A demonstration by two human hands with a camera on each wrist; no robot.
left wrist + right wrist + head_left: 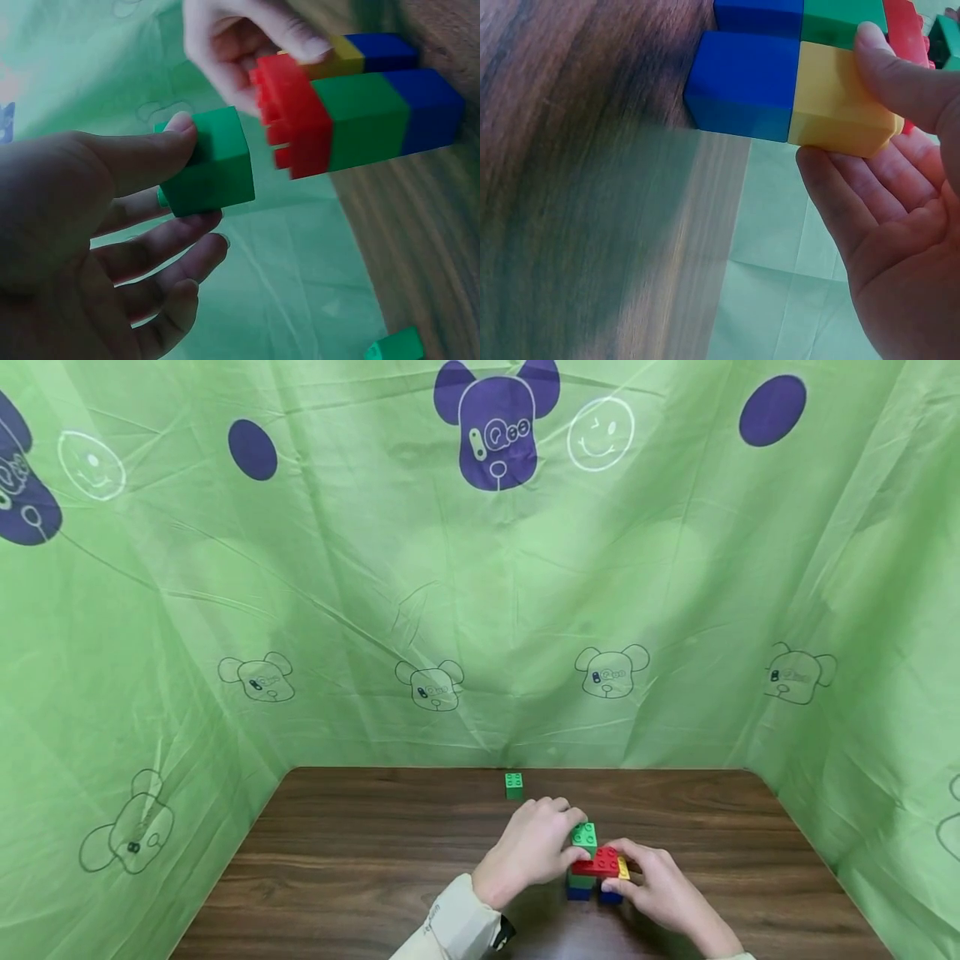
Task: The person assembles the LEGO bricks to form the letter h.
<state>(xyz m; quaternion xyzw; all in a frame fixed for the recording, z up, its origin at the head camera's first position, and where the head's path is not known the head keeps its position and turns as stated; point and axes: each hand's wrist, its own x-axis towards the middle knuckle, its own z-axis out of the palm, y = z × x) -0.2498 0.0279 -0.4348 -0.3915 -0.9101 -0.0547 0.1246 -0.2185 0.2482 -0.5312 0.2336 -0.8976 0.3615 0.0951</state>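
Head view, lower centre: the left hand pinches a green block between thumb and fingers, just above the block stack on the bench. Right hand grips the stack's yellow block. A spare green block sits toward the bench's far edge.

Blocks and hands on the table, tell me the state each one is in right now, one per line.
green block: pinched by the left hand, held just off the red block, not attached.
red block: seated on top of the stack.
block stack: standing on the table, steadied by the right hand.
loose green block: alone near the table's far edge, untouched.
left hand: gripping.
right hand: thumb on the yellow block.
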